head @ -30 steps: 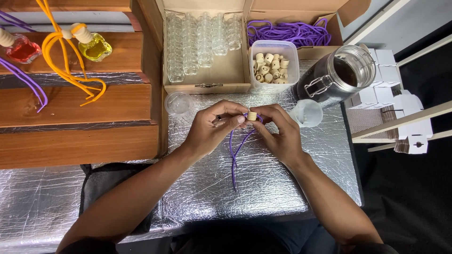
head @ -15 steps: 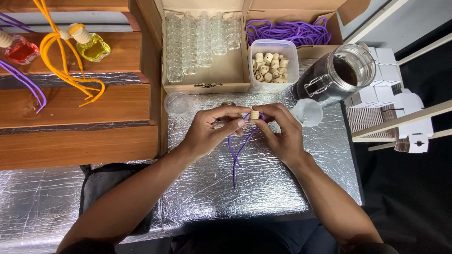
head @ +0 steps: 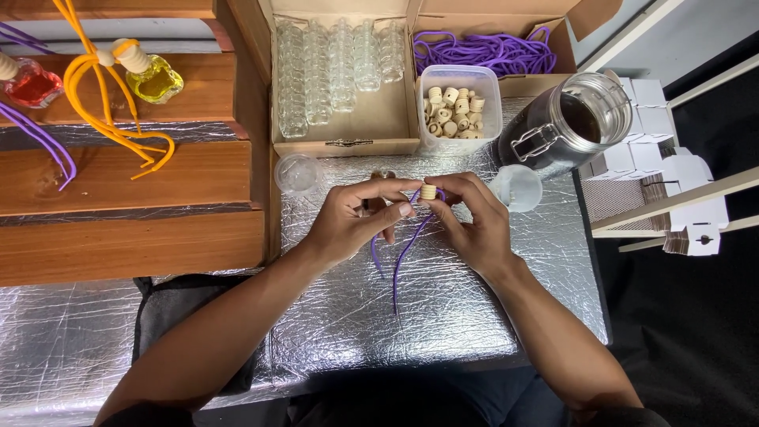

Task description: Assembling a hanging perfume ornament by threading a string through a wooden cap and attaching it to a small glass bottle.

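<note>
Leftmost, a small red-filled glass bottle [head: 32, 83] and a small yellow-filled glass bottle with a pale wooden cap [head: 154, 79] are seen lying on brown wooden steps [head: 134, 178], with a looped orange cord [head: 111, 119] tied at the yellow one and a purple cord end [head: 43, 138] trailing beside the red one. Further right, an open cardboard box of empty clear glass bottles [head: 340, 71] is set at the back of the crinkled silver foil work surface [head: 458, 316], and a clear round lid [head: 299, 172] lies just in front of its left corner. At centre, the left hand [head: 348, 221] is shown with thumb and forefinger pressed together on a thin purple cord [head: 403, 253], whose two ends hang down onto the foil. A small pale wooden bead-like cap [head: 428, 191] is threaded on this cord and is pinched between the fingertips of the right hand [head: 470, 225], just above the foil. Behind the hands, a clear plastic tub of pale wooden caps [head: 457, 107] is placed, with a second cardboard box of purple cords [head: 482, 51] behind it. Rightward, a glass clip-top jar of dark liquid [head: 569, 122] lies tilted, a small clear funnel-like piece [head: 515, 187] is near it, and folded white cartons [head: 672, 190] are stacked at the edge.
</note>
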